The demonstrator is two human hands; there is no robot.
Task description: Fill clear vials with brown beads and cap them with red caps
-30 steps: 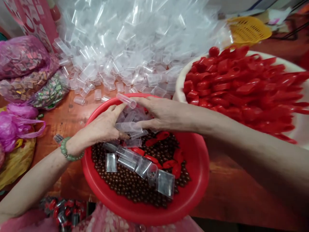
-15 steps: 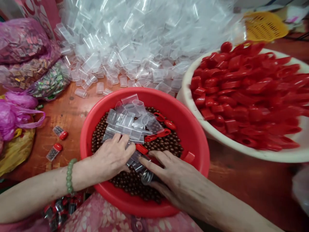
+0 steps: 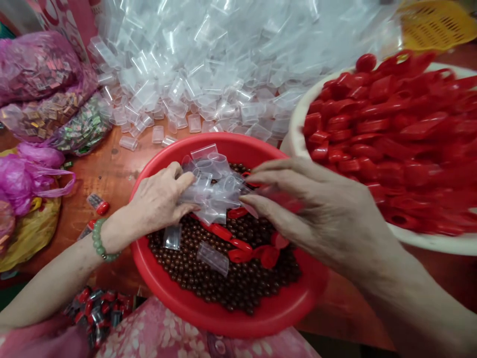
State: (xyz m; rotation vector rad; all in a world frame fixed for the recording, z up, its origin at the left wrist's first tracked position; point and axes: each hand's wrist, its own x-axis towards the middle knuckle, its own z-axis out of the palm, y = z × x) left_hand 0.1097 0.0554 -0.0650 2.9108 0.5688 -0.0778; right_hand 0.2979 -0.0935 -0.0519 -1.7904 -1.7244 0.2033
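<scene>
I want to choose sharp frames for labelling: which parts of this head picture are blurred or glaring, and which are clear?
Head view: the right hand and the red caps in the white basin look smeared by motion; head view: the pile of clear tubes glints with white highlights; head view: the brown beads and left hand in the middle are fairly sharp.

The person wears a bracelet [image 3: 100,243] of round pale-green beads at the wrist of the left hand [image 3: 160,201], has both forearms bare down to the right hand [image 3: 328,214], and has on a pink garment [image 3: 160,338] printed with small pale flowers.
</scene>
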